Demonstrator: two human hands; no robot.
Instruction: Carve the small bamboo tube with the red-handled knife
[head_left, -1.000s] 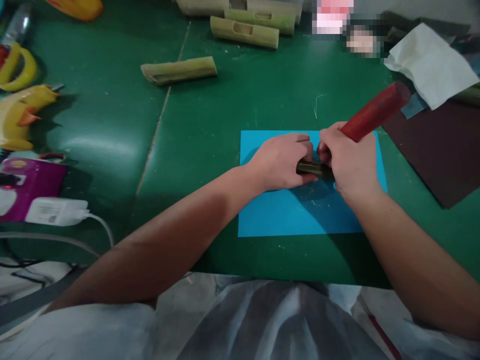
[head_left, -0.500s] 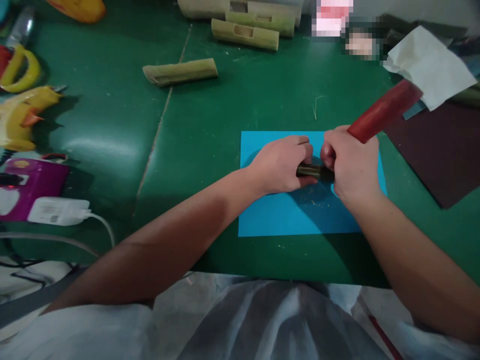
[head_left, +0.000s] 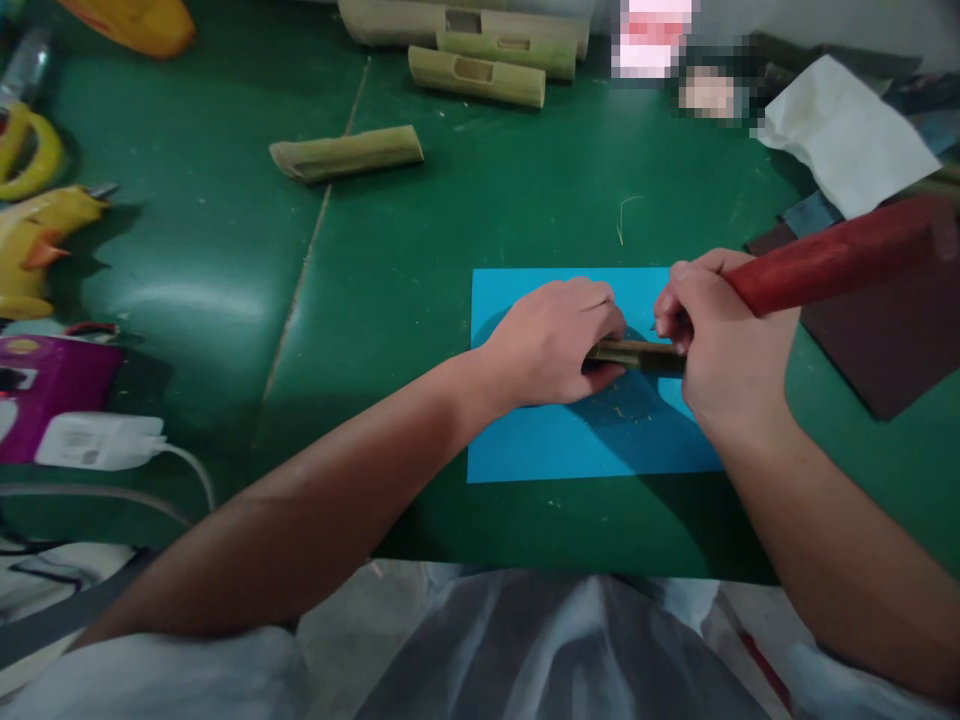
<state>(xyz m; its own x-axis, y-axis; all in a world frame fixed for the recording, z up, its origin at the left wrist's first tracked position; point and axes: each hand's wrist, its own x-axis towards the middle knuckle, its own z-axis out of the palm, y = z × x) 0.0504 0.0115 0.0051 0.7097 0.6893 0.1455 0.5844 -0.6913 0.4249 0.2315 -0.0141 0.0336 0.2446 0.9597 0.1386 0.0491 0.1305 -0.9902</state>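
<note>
On a blue sheet (head_left: pixel 517 445), my left hand (head_left: pixel 551 340) is closed around one end of a narrow bamboo piece (head_left: pixel 645 356), which lies roughly level. My right hand (head_left: pixel 739 345) grips a red-handled tool (head_left: pixel 840 255) whose thick handle points up and to the right. Its working end is mostly covered by my fingers; a small dark tip seems to show beside them, above the bamboo. The bamboo's right end runs up against my right hand. Fine shavings lie on the sheet below it.
Several cut bamboo tubes (head_left: pixel 476 78) lie at the back, and another bamboo piece (head_left: pixel 349 155) nearer. At left are yellow-handled scissors (head_left: pixel 45 160), a yellow glue gun (head_left: pixel 45 245) and a purple power strip (head_left: pixel 67 385). White paper (head_left: pixel 847 130) and a dark sheet (head_left: pixel 881 350) lie right.
The red handle has swung lower and to the right as my right hand tilted and shifted right. More of the bamboo now shows between my hands. The view has shifted slightly.
</note>
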